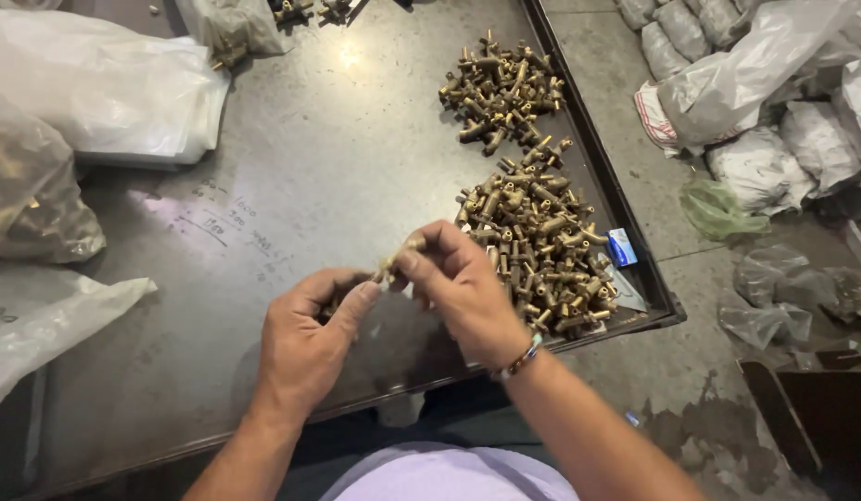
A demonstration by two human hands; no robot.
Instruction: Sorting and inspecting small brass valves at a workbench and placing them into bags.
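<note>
My left hand (310, 339) and right hand (458, 283) were both closed on one brass fitting (398, 260), held above the table (291, 158) beside the near pile (537, 250). Only fingertips gripped it — a slip could have dropped it among the pile, unsorted.

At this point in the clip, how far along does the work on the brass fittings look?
Hard to call done: two heaps of brass fittings sit on the metal tray, a far heap and a near heap, and which one is finished cannot be told. In hand: the left hand and right hand hold one fitting between them. Left over: bags on the floor look full.
</note>
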